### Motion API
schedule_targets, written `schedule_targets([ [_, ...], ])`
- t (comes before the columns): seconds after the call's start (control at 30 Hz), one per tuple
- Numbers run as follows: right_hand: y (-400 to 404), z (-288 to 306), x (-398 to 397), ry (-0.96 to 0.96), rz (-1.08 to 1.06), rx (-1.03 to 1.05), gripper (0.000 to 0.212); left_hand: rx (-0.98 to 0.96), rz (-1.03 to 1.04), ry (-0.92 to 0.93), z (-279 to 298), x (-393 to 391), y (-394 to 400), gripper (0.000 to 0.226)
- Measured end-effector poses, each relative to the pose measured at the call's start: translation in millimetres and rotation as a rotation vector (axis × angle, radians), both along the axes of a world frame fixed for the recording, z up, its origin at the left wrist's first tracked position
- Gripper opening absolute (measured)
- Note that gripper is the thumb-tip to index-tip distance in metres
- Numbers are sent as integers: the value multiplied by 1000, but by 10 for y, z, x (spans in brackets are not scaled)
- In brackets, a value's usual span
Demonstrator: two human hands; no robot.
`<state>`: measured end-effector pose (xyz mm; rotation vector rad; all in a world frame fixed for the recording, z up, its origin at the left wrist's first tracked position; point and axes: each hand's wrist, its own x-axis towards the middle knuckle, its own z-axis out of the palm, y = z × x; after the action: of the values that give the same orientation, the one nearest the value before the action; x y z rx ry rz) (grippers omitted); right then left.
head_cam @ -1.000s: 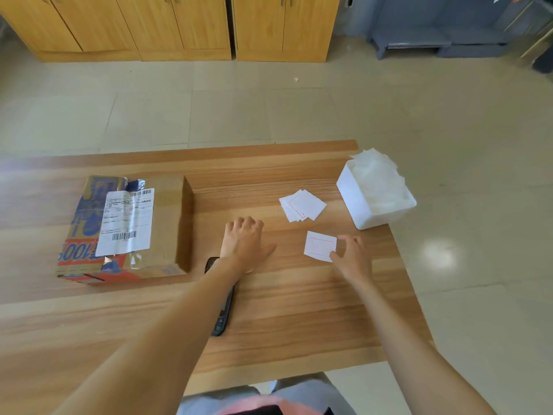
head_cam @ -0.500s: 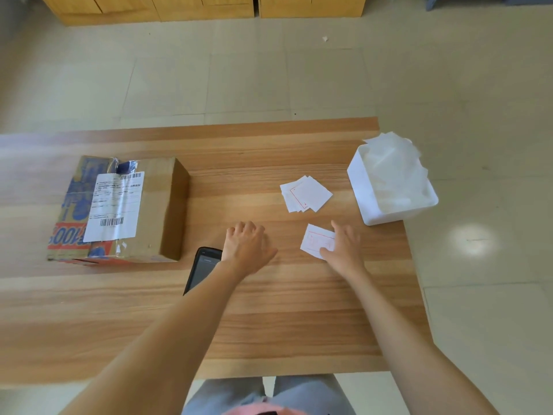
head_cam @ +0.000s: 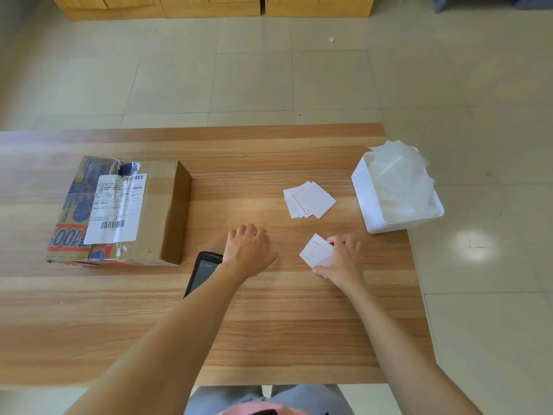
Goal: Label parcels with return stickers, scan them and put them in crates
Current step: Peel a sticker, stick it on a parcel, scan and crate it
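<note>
The left arm covered the lower part of the black phone [head_cam: 203,271], so only its top end showed. The writing on the parcel [head_cam: 119,211] label was too small to read. The red marks on the sticker [head_cam: 316,253] were also too faint to read.

The right hand [head_cam: 341,262] pinched the sticker between thumb and curled fingers, low over the wooden table [head_cam: 269,324]. Part of the sticker hid under that hand. The left hand [head_cam: 248,250] lay flat on the table, fingers loose, holding nothing. It sat just beside the phone.

A small pile of stickers [head_cam: 309,200] lay near the white bin [head_cam: 368,202] full of thin papers. The parcel sat well apart on the left.
</note>
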<state>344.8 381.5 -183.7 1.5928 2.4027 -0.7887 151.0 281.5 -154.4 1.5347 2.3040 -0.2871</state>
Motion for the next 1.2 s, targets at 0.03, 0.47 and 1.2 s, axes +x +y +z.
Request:
schedule_targets([
  [0.03, 7, -1, -7, 12, -1, -12, 69, 2, -2, -2, 0, -8, -2, 65],
  [0.47, -10, 206, -169, 545, -303, -320, 15, 103, -3, -33, 212, -166, 70, 50],
  [1.2, 186, 78, -112, 216, -218, -128, 22, 73, -10, -11, 254, -430, 50, 55],
])
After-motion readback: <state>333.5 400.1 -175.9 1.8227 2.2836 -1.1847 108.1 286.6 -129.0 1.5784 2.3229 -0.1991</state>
